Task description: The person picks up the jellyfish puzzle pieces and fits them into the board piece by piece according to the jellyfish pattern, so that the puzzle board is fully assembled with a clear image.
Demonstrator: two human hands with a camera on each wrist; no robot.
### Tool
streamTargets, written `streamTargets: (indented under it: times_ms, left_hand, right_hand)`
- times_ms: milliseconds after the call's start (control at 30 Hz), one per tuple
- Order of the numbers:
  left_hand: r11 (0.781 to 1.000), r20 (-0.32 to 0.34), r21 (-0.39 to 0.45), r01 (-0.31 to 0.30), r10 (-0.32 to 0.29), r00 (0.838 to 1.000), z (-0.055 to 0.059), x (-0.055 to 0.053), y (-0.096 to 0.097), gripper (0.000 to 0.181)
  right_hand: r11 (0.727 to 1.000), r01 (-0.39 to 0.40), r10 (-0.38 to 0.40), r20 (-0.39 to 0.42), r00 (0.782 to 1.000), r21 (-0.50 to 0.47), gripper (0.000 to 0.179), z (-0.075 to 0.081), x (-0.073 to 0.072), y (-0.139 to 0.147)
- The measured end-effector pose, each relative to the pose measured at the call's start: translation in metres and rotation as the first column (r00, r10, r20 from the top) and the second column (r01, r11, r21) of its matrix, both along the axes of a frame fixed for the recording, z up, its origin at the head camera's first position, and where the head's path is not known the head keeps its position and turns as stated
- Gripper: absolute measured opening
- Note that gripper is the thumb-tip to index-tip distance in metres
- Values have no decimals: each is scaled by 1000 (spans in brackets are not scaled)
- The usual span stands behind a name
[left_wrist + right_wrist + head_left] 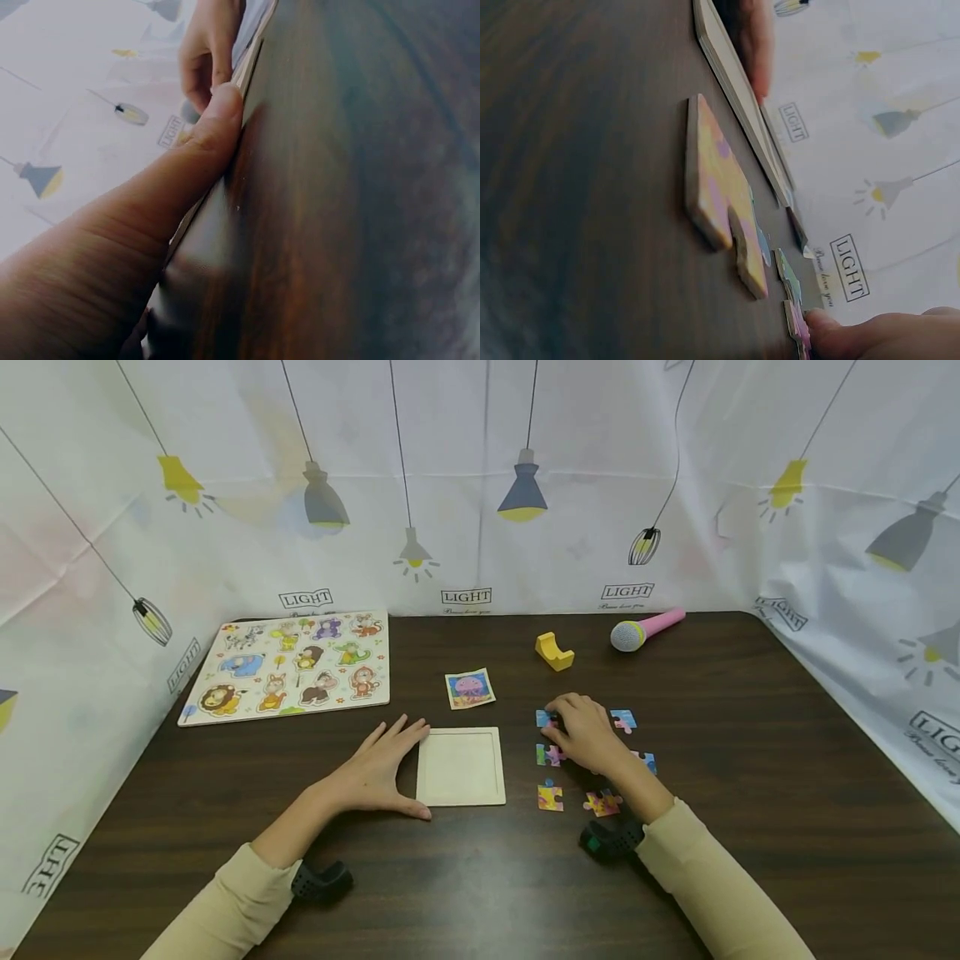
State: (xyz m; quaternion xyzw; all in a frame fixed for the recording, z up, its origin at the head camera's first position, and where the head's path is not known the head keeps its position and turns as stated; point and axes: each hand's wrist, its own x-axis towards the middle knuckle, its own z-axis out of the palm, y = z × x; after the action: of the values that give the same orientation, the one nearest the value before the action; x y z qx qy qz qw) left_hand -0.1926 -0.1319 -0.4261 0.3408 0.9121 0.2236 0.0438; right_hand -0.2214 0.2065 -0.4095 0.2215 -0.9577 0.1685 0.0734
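A square, pale wooden puzzle tray (461,768) lies in the middle of the dark table. My left hand (375,772) rests at its left side, thumb and fingers spread, with fingertips by the upper left corner and the thumb by the lower left. To the tray's right are several colourful jigsaw pieces. My right hand (588,735) pinches the upper left blue jigsaw piece (543,718) between thumb and fingers, and partly hides it. Below it are a green and pink piece (548,755) and a yellow piece (550,797), which looms large in the right wrist view (724,187).
A small jellyfish picture card (470,688) lies behind the tray. At the back left is an animal puzzle board (300,664). A yellow curved block (554,652) and a pink toy microphone (647,629) lie at the back right, before a lamp-printed cloth (450,468).
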Motion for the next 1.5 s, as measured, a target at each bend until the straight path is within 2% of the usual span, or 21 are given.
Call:
streamTargets:
  times_ms: [167, 367, 500, 700, 1100, 1267, 1367, 1500]
  left_hand:
    - [1000, -21, -24, -9, 8, 1000, 0, -3, 2, 121]
    - [998, -24, -56, -11, 10, 1000, -1, -1, 2, 123]
    - [998, -34, -60, -14, 12, 999, -1, 0, 2, 122]
    - [998, -44, -62, -11, 8, 999, 0, 0, 3, 122]
    - [997, -47, -74, -11, 8, 999, -1, 2, 1, 122]
    - [997, -51, -78, -13, 9, 999, -1, 1, 2, 121]
    - [997, -60, -81, -18, 13, 998, -1, 1, 2, 122]
    - [998, -31, -68, 7, -9, 999, -3, 2, 0, 121]
  right_hand:
    - [1000, 12, -11, 17, 1000, -25, 33, 1, -3, 2]
    - [998, 33, -31, 36, 999, -51, 36, 0, -2, 2]
    - [998, 37, -37, -13, 999, -58, 36, -1, -1, -1]
    - [995, 58, -60, -21, 998, -81, 31, 1, 1, -6]
    - [999, 35, -34, -77, 996, 5, 25, 4, 8, -17]
    - [998, 15, -21, -110, 994, -57, 21, 9, 9, -19]
    - [994, -26, 12, -127, 992, -110, 20, 12, 10, -24]
    - [982, -65, 49, -92, 995, -175, 18, 14, 14, -33]
